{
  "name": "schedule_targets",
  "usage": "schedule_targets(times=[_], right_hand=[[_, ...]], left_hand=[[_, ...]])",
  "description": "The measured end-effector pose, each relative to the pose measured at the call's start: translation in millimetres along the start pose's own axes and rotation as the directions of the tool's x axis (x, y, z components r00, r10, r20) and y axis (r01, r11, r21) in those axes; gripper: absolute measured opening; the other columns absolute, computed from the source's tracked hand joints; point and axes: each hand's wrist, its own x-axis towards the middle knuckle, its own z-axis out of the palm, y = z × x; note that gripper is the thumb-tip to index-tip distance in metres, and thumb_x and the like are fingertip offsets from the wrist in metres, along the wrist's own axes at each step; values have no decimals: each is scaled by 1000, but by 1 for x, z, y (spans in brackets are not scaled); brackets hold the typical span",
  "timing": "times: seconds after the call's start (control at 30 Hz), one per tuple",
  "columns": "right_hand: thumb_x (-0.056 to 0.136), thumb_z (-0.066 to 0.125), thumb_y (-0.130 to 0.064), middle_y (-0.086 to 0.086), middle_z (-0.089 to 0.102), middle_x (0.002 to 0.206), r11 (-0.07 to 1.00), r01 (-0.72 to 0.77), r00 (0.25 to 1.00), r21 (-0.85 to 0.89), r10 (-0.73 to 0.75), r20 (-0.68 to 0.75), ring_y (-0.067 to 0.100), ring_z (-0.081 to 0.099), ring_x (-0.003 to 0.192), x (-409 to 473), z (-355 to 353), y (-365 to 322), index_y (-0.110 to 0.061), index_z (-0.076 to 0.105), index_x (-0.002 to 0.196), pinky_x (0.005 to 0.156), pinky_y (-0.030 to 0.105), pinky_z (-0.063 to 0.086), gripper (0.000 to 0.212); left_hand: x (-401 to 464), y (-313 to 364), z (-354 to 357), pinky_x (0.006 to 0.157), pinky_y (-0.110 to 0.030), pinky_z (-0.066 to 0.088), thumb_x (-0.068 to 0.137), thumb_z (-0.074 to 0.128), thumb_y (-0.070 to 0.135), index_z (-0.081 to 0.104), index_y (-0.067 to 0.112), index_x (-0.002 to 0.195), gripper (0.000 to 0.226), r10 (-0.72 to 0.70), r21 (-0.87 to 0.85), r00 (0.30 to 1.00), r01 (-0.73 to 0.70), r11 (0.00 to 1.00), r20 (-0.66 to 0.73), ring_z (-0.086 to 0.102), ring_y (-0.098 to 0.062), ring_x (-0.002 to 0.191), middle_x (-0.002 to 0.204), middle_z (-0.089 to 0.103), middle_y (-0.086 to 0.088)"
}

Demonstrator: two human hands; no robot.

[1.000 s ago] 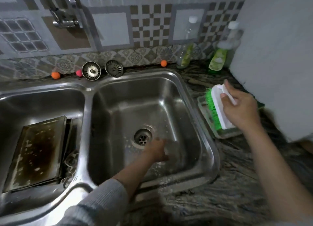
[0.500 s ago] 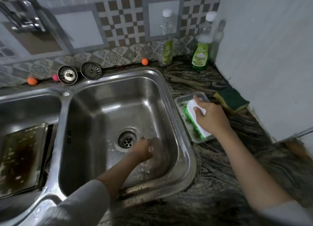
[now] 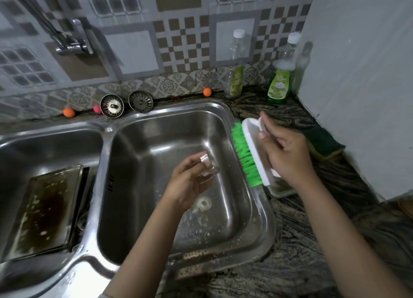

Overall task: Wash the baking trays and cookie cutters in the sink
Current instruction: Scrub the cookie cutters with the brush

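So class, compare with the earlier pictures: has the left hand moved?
Yes. The left hand, gripping a small shiny metal cookie cutter, has risen from the floor of the right steel sink basin and now covers its drain.

We see a patterned tile wall (image 3: 183, 41) at twelve o'clock, a plain grey wall (image 3: 362, 74) at three, and a dark marbled counter (image 3: 297, 253) at five.

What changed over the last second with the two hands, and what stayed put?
The left hand rose from the basin floor near the drain, now holding a small metal cookie cutter. The right hand dipped the scrub brush into its tray, then lifted it again, still gripping it. The baking tray in the left basin stayed put.
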Motion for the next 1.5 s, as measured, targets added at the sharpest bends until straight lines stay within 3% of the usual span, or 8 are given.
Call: schedule_targets(times=[0.43,0.57,0.83,1.0,1.1,1.23,1.37,1.5], right_hand=[[92,56,-9,-24,49,126,996,39,960,76,-58,274,-7,49,120,-42,43,-26,-30,49,126,98,14,42,40],[93,56,-14,-23,51,125,994,43,993,103,-54,104,-10,55,110,-34,49,-39,-33,46,128,88,12,47,41],[92,57,-17,-30,53,119,996,20,989,84,-32,147,-11,52,114,-63,77,-35,-42,49,122,94,10,43,40],[93,57,-13,-27,62,101,993,-20,994,117,7,106,-16,59,80,-54,73,-40,-33,48,127,68,6,46,41],[93,57,-18,-23,55,124,990,-5,999,139,1,36,-7,59,105,-43,85,-51,-31,49,130,86,19,50,40],[94,56,-19,-35,55,114,992,-12,1000,122,8,30,15,60,106,-63,109,-51,-35,47,129,85,33,51,39],[94,57,-18,-23,57,120,990,-55,994,126,43,102,-3,58,104,-78,107,-39,-36,48,127,92,30,49,39],[92,57,-18,-12,63,110,983,-74,997,169,70,29,-9,54,65,-60,94,-35,-39,51,124,59,13,43,38]], left_hand=[[-35,24,-13,64,-25,58,80,60,5,61,3,114,34,119,-128,993,-116,985,19,68,-16,65,83,69,-8],[-45,21,-11,71,-30,57,83,61,1,65,7,105,23,156,45,987,-158,986,49,66,-20,72,95,67,-11],[-59,32,-20,55,-25,55,86,54,-4,63,1,105,21,219,-129,975,-221,967,-31,63,-9,53,83,66,-7],[-58,36,-34,72,-32,58,83,60,0,66,8,99,19,187,-108,981,-192,975,-57,68,-22,73,88,69,-8],[-63,28,-26,74,-33,57,83,59,1,67,7,100,20,203,-33,979,-202,979,8,65,-20,76,92,68,-9],[-59,41,-31,60,-25,55,87,52,-6,66,6,97,21,286,-128,956,-293,948,-66,65,-11,60,80,72,-3],[-54,50,-43,57,-20,52,90,52,-4,64,8,101,21,273,-185,955,-290,939,-116,58,-8,53,85,68,-5],[-50,45,-49,67,-25,53,86,61,-3,66,16,101,24,323,57,944,-320,946,-69,63,-15,74,91,68,-3]])
